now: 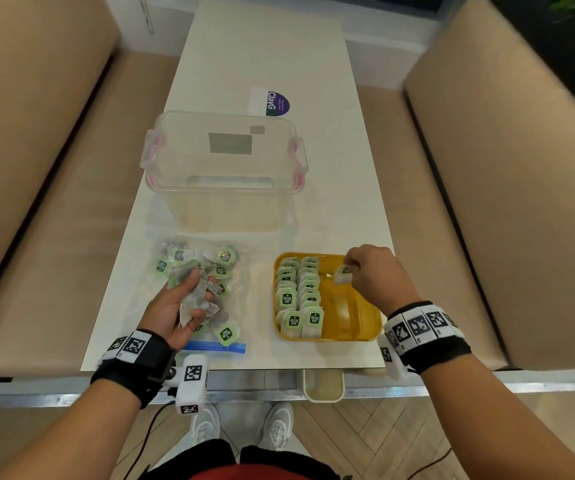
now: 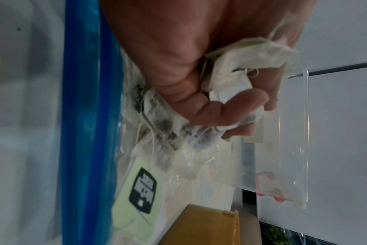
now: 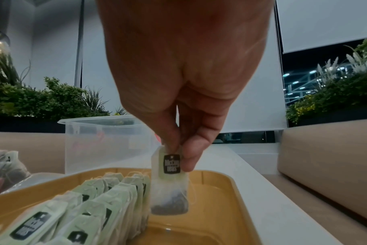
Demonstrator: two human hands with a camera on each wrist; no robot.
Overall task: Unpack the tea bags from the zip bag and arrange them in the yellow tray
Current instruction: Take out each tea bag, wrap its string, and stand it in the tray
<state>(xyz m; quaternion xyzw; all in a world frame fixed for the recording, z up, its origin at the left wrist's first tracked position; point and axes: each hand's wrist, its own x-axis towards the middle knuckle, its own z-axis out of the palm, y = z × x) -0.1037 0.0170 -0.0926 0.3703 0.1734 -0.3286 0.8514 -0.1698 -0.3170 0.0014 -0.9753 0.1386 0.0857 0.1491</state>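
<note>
**Tea bags: one hanging over the tray, a bunch in hand**

On the smooth white table (image 1: 272, 57), one clear plastic box (image 1: 223, 168) sits at 12 o'clock. One crinkly zip bag (image 1: 196, 289) lies at 8, one glossy rounded yellow tray (image 1: 369, 327) at 4 with two rows of papery tea bags (image 1: 298, 299). The left hand (image 1: 175, 306) clutches a crumpled bunch (image 1: 199, 299); the right hand (image 1: 372, 275) pinches a single tea bag (image 3: 170, 187) above the tray.

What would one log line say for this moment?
left hand: grips tea bags | right hand: pinches tea bag over yellow tray
</note>
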